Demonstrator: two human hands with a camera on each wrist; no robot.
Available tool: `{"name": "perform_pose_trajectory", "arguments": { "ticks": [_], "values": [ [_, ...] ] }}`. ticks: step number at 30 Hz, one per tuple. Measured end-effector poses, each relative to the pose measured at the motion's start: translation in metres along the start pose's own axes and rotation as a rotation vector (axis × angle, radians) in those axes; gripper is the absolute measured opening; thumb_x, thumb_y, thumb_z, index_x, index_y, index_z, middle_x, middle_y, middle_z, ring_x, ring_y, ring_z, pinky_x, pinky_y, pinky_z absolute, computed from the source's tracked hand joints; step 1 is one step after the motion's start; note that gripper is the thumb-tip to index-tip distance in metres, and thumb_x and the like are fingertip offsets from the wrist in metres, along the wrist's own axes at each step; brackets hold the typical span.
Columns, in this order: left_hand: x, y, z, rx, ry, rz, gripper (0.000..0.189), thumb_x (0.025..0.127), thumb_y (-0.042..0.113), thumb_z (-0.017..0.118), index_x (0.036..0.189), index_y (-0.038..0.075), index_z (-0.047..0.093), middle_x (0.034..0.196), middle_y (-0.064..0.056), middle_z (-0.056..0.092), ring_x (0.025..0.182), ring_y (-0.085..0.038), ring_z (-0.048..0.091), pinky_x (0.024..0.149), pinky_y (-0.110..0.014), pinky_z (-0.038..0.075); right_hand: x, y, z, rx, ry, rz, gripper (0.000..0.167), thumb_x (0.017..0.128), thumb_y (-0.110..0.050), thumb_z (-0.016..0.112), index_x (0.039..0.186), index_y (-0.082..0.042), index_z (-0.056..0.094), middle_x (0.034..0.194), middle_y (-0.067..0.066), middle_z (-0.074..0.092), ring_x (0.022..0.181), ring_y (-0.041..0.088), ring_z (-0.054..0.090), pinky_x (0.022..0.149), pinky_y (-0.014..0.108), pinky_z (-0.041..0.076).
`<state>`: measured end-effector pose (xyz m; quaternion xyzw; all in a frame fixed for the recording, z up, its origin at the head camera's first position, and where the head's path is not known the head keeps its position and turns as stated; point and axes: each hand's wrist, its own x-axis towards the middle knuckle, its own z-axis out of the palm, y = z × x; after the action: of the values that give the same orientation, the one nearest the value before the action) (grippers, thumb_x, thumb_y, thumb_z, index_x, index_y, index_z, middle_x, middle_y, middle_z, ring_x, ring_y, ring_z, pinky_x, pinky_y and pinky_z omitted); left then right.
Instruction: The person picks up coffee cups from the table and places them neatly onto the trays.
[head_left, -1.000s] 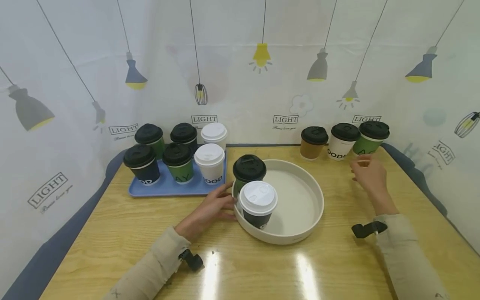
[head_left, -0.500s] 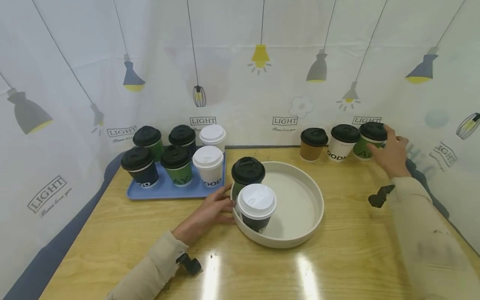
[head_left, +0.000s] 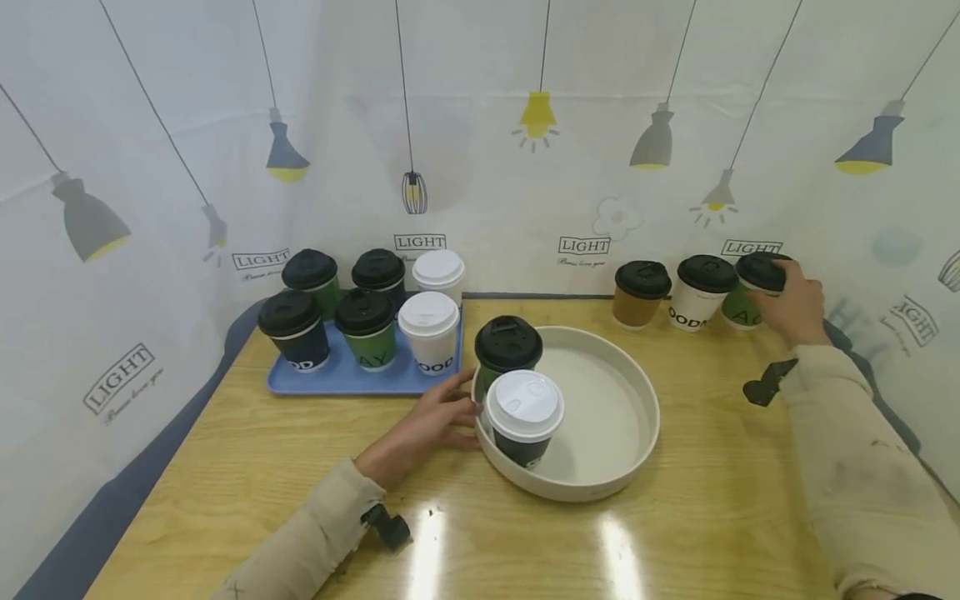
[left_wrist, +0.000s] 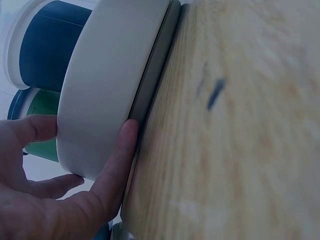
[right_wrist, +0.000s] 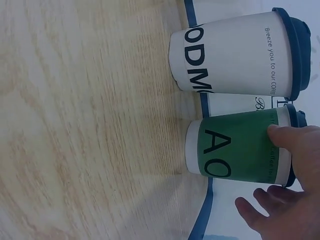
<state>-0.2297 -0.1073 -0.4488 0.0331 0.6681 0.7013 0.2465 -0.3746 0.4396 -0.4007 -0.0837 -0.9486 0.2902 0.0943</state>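
In the head view, my left hand [head_left: 429, 425] touches the left outer wall of a round cream tray [head_left: 645, 433], its fingers spread along the side. Two lidded paper cups stand inside: a green cup [head_left: 487, 377] with a black lid and, in front, a dark cup [head_left: 521, 450] with a white lid. At the back right, my right hand [head_left: 798, 308] pinches a green paper coffee cup [right_wrist: 240, 145] near its black lid. The thumb lies on the cup's side in the right wrist view; some fingers hang off it. This cup stands upright on the table.
Beside the green cup stand a white cup [head_left: 693, 307] and a brown cup [head_left: 636, 311], both black-lidded. On the left, a blue tray [head_left: 352, 383] carries several lidded cups in two rows. A printed curtain [head_left: 495, 192] hangs behind the wooden table [head_left: 300, 492].
My right hand has moved right and away from me, from in front of the green cup to its right side, and now holds it. My left hand has stayed at the round tray.
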Motion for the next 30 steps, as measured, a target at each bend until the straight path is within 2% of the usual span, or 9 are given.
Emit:
{"name": "perform_pose_trajectory", "arguments": {
  "ticks": [7, 15, 19, 26, 30],
  "values": [
    [0.0, 0.0, 0.002, -0.001, 0.003, 0.007, 0.076, 0.097, 0.013, 0.057, 0.165, 0.02, 0.024, 0.152, -0.025, 0.046, 0.109, -0.026, 0.069, 0.092, -0.045, 0.064, -0.008, 0.005, -0.004, 0.036, 0.003, 0.037, 0.082, 0.102, -0.043, 0.05, 0.163, -0.002, 0.015, 0.153, 0.049, 0.02, 0.139, 0.067, 0.019, 0.107, 0.08, 0.029],
    [0.0, 0.001, 0.002, -0.004, 0.009, 0.015, 0.074, 0.097, 0.011, 0.056, 0.164, 0.019, 0.026, 0.15, -0.024, 0.048, 0.107, -0.024, 0.069, 0.091, -0.045, 0.064, -0.03, 0.006, -0.01, 0.087, -0.018, 0.045, 0.087, 0.101, -0.049, 0.054, 0.163, -0.003, 0.014, 0.156, 0.05, 0.003, 0.139, 0.071, 0.013, 0.101, 0.086, 0.028],
    [0.0, 0.002, 0.003, -0.005, 0.011, 0.015, 0.073, 0.097, 0.011, 0.056, 0.164, 0.019, 0.026, 0.15, -0.024, 0.048, 0.107, -0.024, 0.069, 0.09, -0.045, 0.065, -0.042, 0.005, -0.007, 0.104, 0.023, 0.033, 0.086, 0.101, -0.046, 0.057, 0.163, -0.003, 0.016, 0.157, 0.049, 0.003, 0.139, 0.07, 0.015, 0.101, 0.085, 0.029],
    [-0.001, 0.002, 0.003, 0.008, 0.004, 0.023, 0.074, 0.098, 0.012, 0.055, 0.165, 0.018, 0.024, 0.151, -0.025, 0.047, 0.108, -0.025, 0.068, 0.09, -0.043, 0.065, -0.056, 0.0, -0.001, 0.106, 0.078, 0.001, 0.084, 0.099, -0.043, 0.064, 0.16, -0.002, 0.024, 0.155, 0.047, 0.016, 0.139, 0.066, 0.02, 0.105, 0.083, 0.026],
    [0.0, 0.001, 0.003, 0.007, 0.008, 0.023, 0.073, 0.098, 0.012, 0.055, 0.164, 0.019, 0.026, 0.15, -0.025, 0.048, 0.108, -0.024, 0.068, 0.089, -0.042, 0.065, -0.057, 0.002, 0.005, 0.17, 0.14, 0.042, 0.098, 0.093, -0.044, 0.072, 0.164, -0.013, 0.012, 0.16, 0.042, 0.015, 0.145, 0.063, 0.021, 0.112, 0.08, 0.027]
  ]
}}
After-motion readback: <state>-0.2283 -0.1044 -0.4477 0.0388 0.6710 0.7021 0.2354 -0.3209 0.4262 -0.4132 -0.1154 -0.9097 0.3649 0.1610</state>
